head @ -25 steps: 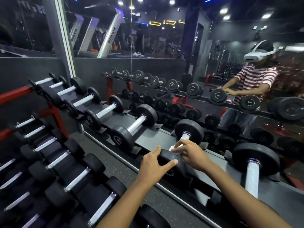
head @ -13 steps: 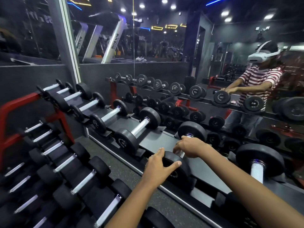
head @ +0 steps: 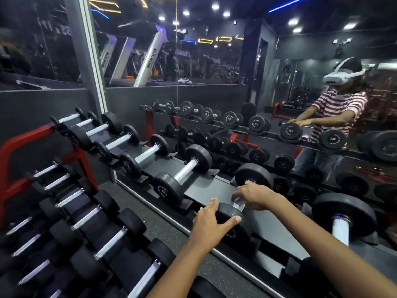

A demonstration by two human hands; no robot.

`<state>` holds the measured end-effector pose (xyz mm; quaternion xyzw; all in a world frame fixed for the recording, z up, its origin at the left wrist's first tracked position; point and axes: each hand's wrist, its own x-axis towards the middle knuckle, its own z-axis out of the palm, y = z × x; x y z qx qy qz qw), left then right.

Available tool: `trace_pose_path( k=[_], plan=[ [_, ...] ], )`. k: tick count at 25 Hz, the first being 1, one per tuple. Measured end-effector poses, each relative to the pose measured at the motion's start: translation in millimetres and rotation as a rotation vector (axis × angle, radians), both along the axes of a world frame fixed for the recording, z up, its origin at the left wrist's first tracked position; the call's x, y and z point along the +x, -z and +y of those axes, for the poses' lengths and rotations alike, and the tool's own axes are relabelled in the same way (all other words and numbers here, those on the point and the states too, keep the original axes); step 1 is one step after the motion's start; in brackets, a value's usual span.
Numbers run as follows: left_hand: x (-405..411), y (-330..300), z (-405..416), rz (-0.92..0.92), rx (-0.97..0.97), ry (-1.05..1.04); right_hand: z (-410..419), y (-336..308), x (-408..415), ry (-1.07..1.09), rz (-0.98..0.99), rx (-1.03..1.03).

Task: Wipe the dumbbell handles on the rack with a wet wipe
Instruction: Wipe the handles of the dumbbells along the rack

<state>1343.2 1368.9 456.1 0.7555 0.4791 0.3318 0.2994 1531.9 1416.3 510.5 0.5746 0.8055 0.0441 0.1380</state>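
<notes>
Hands on one dumbbell point(head: 254, 175)
Our right hand point(head: 255, 195) grasps the handle point(head: 238, 204); our left hand point(head: 211, 224), fingers straight, rests on the head point(head: 233, 234) beside it.

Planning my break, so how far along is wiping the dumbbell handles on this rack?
Done: no handle shows whether it was wiped. In hand: the right hand grips one dumbbell's handle, the left hand rests on its near head. Left: possibly the neighbouring dumbbell and others along the rack.

Black dumbbell heads point(head: 166, 189) with silver handles point(head: 186, 170) on a dark grey rack shelf point(head: 206, 188) with a red frame point(head: 15, 145). Upper right, a mirrored red-and-white striped shirt point(head: 341, 108) and white headset point(head: 341, 75).
</notes>
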Motion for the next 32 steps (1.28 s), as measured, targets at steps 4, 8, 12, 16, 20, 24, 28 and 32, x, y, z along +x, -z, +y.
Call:
trace_pose_path(
  k=[4, 8, 12, 16, 20, 24, 28, 32],
  plan=[
    [1, 3, 2, 0.014, -0.025, -0.013, -26, 22, 2, -0.078, 0.268, 0.215],
    [1, 4, 3, 0.006, -0.035, -0.009, -46, 40, 8, -0.025, 0.597, 0.338],
    [2, 5, 3, 0.003, -0.025, -0.01, -59, 41, 0, 0.197, 0.776, 0.34],
    [2, 5, 2, 0.007, -0.038, 0.0, -45, 37, -5, 0.427, 0.94, 0.464],
    [3, 9, 0, 0.051, -0.046, 0.009, -17, 41, 8, 0.702, 1.048, 0.56],
    [3, 14, -3, 0.017, -0.033, 0.008, -13, 44, 12, 0.785, 1.153, 0.557],
    [5, 18, -6, -0.05, -0.005, -0.02, -26, 51, 4, 0.819, 1.234, 0.471],
    [9, 20, -14, -0.155, 0.07, -0.051, -44, 59, -8, 0.785, 1.245, 0.386]
  ],
)
